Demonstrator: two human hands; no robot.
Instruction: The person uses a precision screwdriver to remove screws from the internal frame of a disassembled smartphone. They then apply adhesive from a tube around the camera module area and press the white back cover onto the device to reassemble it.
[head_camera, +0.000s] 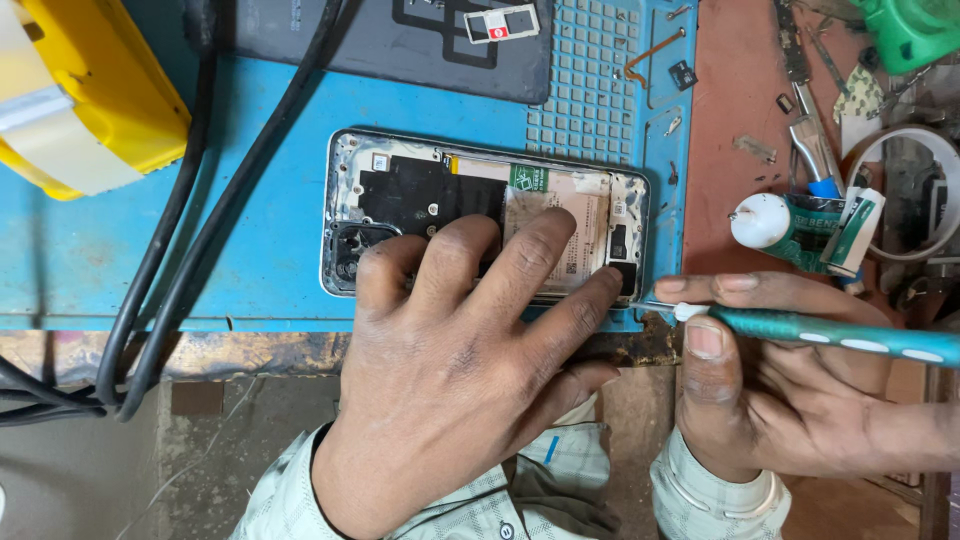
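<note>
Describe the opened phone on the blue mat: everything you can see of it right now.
The opened phone lies flat, back cover off, long side across the blue mat. A silvery frame rims it; inside show black shielding, a pale battery with a green label, and the camera cluster at its left end. The left hand presses down on it, fingers spread over the battery. At its lower right corner, the right hand brings the tip of a teal-handled tool to the frame's edge.

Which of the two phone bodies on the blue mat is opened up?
The nearer phone under the left hand, its internals exposed. The dark one at the mat's far edge shows only a closed back.
</note>
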